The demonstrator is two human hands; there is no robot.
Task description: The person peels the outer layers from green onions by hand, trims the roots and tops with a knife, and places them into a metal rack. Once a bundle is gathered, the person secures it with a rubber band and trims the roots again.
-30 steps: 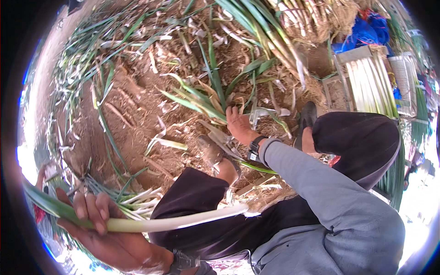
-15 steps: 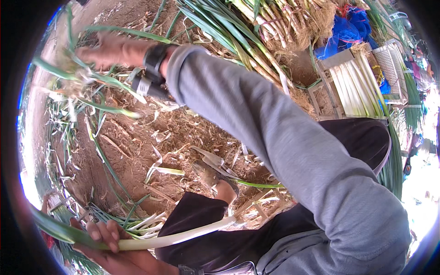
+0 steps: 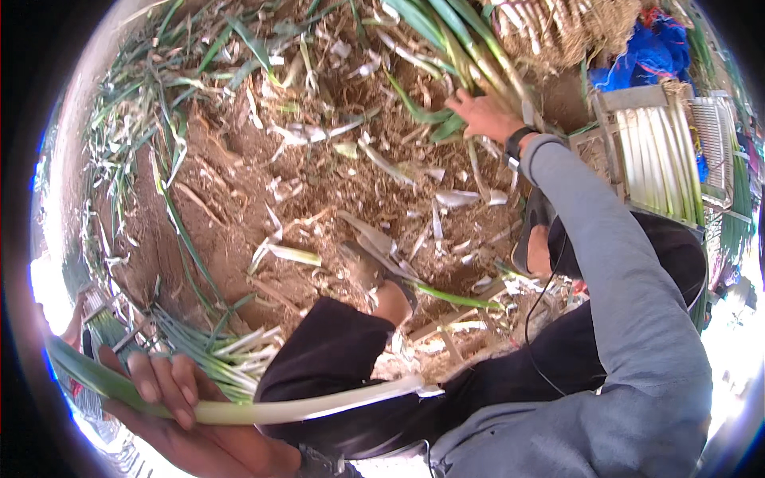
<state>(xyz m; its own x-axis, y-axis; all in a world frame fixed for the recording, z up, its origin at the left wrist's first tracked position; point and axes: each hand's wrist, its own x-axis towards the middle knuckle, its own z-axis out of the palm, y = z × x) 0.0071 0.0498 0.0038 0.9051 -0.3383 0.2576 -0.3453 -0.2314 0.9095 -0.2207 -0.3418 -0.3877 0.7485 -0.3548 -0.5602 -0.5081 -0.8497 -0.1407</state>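
My left hand [image 3: 171, 410] is closed around a long onion [image 3: 319, 408], its white stem pointing right across my lap and its green top running off to the left. At the upper right my right hand [image 3: 488, 117] reaches to a pile of untrimmed long onions [image 3: 470, 48]. Its fingers stretch out over the lower stems and leaves, and nothing is plainly gripped in them; part of the fingertips blends into the leaves.
A wooden crate [image 3: 633, 97] of trimmed white stems stands at the right, with a blue net bag [image 3: 649, 56] behind it. Rooted stems [image 3: 550, 28] lie at the top. More long onions [image 3: 227, 362] lie by my left knee. Leaf scraps [image 3: 295, 255] litter the soil.
My right hand has swung from the far left, where it was among blurred leaf scraps, over to the onion pile at the upper right. My left hand still holds its long onion.
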